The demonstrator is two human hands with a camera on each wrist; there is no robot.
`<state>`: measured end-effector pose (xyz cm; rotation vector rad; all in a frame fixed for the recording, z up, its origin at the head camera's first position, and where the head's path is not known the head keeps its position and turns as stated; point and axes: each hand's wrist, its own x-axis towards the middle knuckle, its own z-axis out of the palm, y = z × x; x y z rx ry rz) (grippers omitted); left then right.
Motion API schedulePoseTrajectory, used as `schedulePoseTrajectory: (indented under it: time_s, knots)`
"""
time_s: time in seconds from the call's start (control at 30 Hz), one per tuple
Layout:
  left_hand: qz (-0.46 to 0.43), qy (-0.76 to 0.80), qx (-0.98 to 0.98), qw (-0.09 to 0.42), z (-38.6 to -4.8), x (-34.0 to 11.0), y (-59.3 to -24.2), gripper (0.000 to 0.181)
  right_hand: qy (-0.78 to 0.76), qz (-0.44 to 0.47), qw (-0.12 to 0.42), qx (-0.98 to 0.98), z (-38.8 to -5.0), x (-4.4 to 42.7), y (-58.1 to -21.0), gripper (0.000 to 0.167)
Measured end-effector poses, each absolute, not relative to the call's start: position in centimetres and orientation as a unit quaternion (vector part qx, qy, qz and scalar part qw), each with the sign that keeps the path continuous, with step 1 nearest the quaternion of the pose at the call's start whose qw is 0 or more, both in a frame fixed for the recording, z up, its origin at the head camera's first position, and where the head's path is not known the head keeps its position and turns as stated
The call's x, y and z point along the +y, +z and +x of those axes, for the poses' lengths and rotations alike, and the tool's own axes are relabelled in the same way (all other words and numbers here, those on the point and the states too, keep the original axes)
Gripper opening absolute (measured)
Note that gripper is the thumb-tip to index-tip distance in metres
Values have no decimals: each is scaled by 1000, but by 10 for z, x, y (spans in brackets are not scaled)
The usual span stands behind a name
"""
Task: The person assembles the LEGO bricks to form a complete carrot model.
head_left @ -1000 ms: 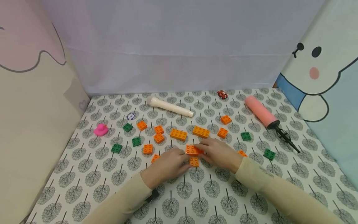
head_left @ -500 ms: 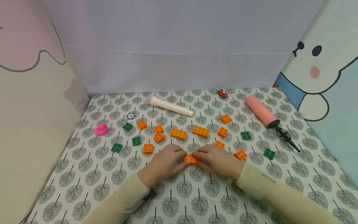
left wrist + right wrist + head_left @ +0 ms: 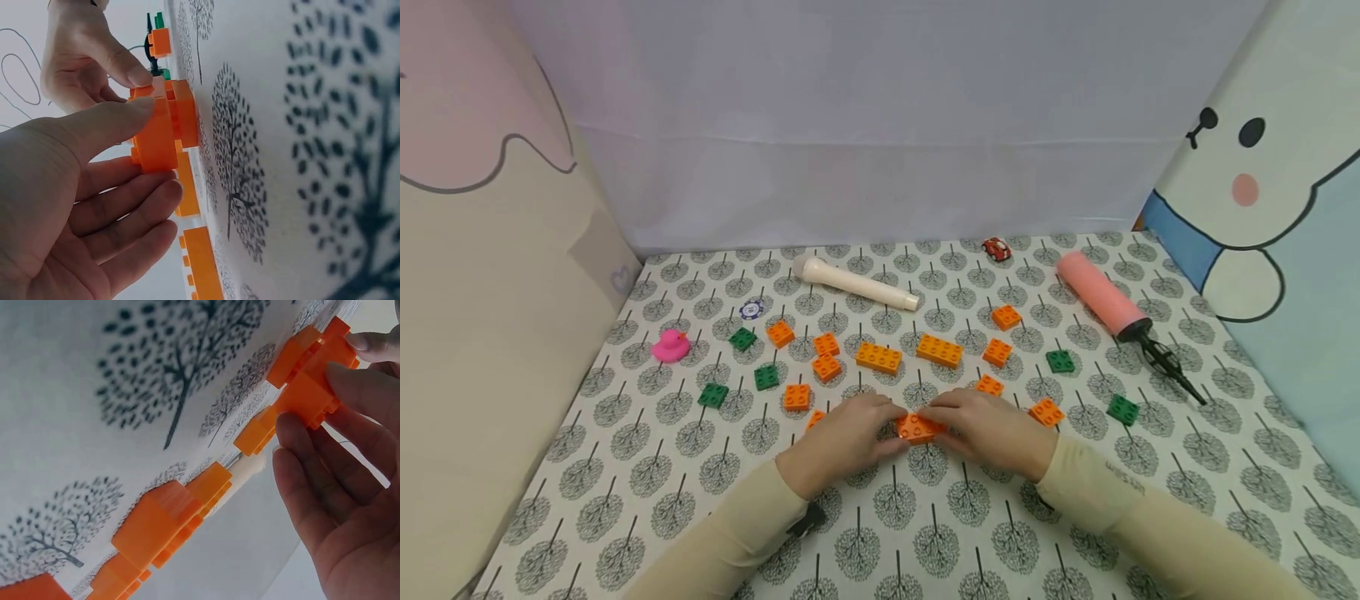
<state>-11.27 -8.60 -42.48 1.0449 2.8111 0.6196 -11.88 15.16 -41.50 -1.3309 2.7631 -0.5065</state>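
Observation:
In the middle of the tabletop my left hand (image 3: 853,437) and right hand (image 3: 988,429) pinch orange toy building bricks (image 3: 914,427) between them. The left wrist view has my left thumb and fingers on the near upper brick (image 3: 156,140), while the right thumb touches the far end. Below it, towards the cloth, is another orange brick (image 3: 185,112). From the right wrist, my right thumb and fingers grip one upper brick (image 3: 305,400), and the left thumb presses beside it. A lower brick (image 3: 291,357) sits under them; how firmly they are joined cannot be told.
Several loose orange bricks (image 3: 797,397) and green bricks (image 3: 766,377) lie around the hands. Two longer yellow-orange bricks (image 3: 878,357) are beyond them. Farther out are a white toy microphone (image 3: 857,284), pink duck (image 3: 671,346), poker chip (image 3: 751,310), red car (image 3: 996,249) and pink pump (image 3: 1101,296).
Both hands have drawn slightly nearer the body with the upper orange piece, which now covers the small orange brick seen below it a second ago. Over the last half second they barely shift.

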Motion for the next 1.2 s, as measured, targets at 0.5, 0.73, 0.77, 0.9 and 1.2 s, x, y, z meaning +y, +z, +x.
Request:
schedulePoseTrajectory:
  time_s: [0.5,0.73,0.77,0.9,1.2]
  knots:
    - [337,227,911,70,-119,-81,-425,27,-191,-411,54,890,-121,152,-418,38]
    - [326,250,907,92,-123,-84,-428,28,-192,-408,53,891,-120,151,-419,38]
    - [324,250,907,94,-123,-84,-428,29,-191,-411,51,890,-120,150,-419,37]
    - [322,253,907,95,-125,-85,-427,29,-173,-417,46,891,-125,150,-416,36]
    - [326,235,910,106,-125,-84,-424,35,-137,-348,5,928,-164,150,-396,30]
